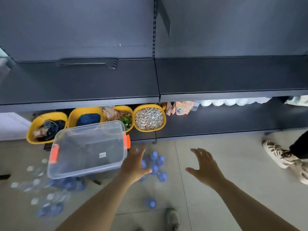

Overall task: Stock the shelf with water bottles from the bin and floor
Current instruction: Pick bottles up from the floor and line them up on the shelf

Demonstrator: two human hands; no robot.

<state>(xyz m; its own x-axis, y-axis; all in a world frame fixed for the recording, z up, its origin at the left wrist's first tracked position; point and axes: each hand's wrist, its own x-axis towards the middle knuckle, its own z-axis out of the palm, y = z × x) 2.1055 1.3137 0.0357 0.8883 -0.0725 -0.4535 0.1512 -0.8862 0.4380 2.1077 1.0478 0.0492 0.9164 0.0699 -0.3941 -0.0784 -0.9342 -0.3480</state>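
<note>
Several blue-capped water bottles [157,164] stand on the tiled floor below the dark shelf [233,75]. My left hand [135,165] hovers over them with fingers spread, holding nothing, right beside a clear plastic bin [88,150] with orange latches that looks empty. My right hand [204,167] is stretched out open over bare floor to the right of the bottles. More bottles, white-capped and blue-capped [48,200], lie blurred at the lower left. One lone bottle [151,203] stands nearer to me.
Yellow tubs [150,118] of goods line the bottom shelf behind the bin, with snack bags [181,107] and a row of white-capped bottles [233,101] further right. Another person's patterned shoe [280,157] is at the right. My own shoe [172,219] shows at the bottom.
</note>
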